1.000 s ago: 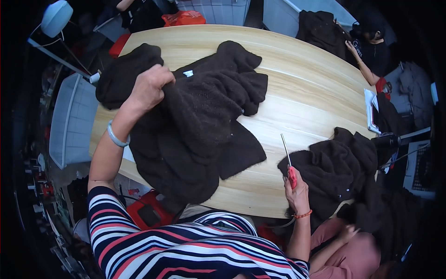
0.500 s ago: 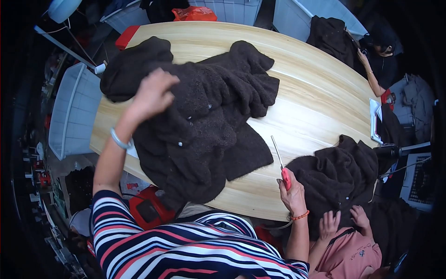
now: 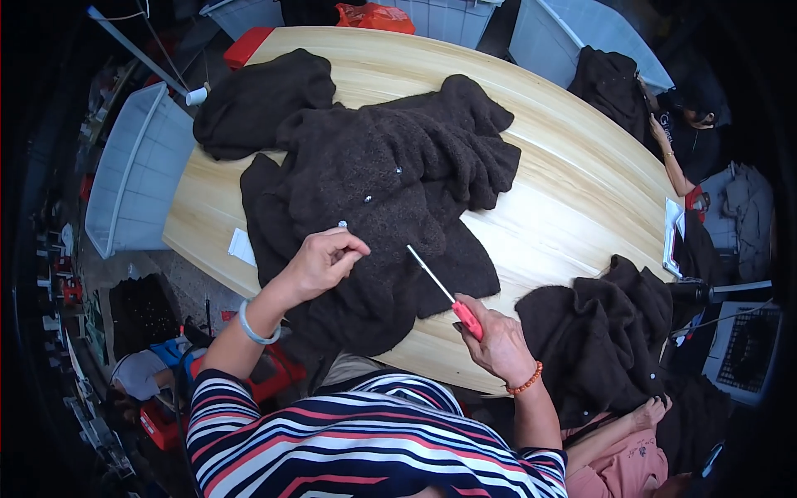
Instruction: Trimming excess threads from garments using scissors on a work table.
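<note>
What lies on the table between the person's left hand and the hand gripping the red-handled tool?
In the head view, only dark brown fleece garment lies between the left hand and right hand; the tool shaft crosses above it.

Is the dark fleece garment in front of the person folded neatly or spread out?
Spread out, not folded neatly: the dark fleece garment lies rumpled across the wooden table, its lower edge hanging over the near side.

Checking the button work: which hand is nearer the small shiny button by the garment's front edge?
Left. The left hand pinches fabric just below the button; the right hand sits farther off.
</note>
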`<state>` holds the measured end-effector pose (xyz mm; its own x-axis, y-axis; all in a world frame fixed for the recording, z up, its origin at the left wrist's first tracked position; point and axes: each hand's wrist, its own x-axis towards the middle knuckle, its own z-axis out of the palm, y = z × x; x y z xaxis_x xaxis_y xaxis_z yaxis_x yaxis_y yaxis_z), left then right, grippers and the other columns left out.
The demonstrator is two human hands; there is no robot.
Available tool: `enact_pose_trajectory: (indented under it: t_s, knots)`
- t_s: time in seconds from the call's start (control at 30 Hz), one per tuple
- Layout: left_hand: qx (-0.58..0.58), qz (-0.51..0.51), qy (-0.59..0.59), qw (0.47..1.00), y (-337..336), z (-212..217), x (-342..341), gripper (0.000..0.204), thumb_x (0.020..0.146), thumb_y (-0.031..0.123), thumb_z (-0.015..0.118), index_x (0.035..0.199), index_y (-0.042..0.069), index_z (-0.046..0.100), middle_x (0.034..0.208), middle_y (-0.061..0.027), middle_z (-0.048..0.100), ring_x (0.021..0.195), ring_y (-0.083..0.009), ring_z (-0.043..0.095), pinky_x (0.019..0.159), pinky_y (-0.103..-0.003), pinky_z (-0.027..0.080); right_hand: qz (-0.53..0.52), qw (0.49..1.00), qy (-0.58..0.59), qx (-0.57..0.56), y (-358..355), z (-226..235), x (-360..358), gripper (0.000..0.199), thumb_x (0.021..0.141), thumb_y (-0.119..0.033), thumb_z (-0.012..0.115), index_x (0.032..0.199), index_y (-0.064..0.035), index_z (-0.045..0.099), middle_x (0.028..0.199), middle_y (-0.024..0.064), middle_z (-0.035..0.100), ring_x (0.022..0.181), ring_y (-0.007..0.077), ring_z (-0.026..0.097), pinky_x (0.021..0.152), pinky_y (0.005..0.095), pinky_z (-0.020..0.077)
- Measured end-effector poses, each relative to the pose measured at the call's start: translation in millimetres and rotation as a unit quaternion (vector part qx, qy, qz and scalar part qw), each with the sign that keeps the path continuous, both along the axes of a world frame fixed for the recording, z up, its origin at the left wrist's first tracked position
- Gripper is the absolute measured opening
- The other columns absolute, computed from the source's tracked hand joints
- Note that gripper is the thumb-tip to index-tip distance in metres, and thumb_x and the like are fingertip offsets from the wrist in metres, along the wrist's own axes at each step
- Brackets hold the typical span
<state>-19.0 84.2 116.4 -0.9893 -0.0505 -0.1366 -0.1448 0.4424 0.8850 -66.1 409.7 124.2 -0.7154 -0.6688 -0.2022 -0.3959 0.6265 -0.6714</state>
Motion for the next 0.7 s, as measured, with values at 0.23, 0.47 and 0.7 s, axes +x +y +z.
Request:
enact_pose_trajectory:
  t_s: [0.23,0.47,0.7]
  knots:
    - [-0.212,0.095,0.099,0.968,-52.1,-86.6,-7.8,0.048,0.077,0.013,0.075,0.119,0.002,0.058,0.109,-0.0175,0.060,0.102,-0.0360,0.058,0.090,-0.038,0.047,0.037,0.999,0.022,0.020,-4.5,2.7,4.5,0.045,0.085,-0.018,0.066,0.127,-0.0109,0.052,0.079,0.0197,0.065,0.075,0.0365,0.066,0.067,0.0428,0.0520]
    - [-0.058,0.063,0.120,0.989,-1.3,-33.8,-14.0,0.017,0.084,0.009,0.068,0.091,-0.002,0.057,0.072,-0.0096,0.056,0.066,-0.0148,0.053,0.063,-0.028,0.045,0.055,0.998,0.020,0.019,-6.8,19.3,10.2,0.041,0.086,-0.022,0.065,0.125,-0.0124,0.055,0.067,0.0166,0.063,0.064,0.0357,0.065,0.061,0.0432,0.0516]
    - [0.215,0.175,0.006,0.961,18.5,-108.7,9.2,0.010,0.088,0.006,0.065,0.095,-0.001,0.065,0.083,0.0030,0.061,0.075,-0.0040,0.053,0.066,-0.021,0.045,0.163,0.984,-0.017,0.073,-8.3,3.8,31.1,0.035,0.088,-0.023,0.059,0.117,-0.0039,0.055,0.065,0.0173,0.064,0.064,0.0364,0.065,0.059,0.0458,0.0504]
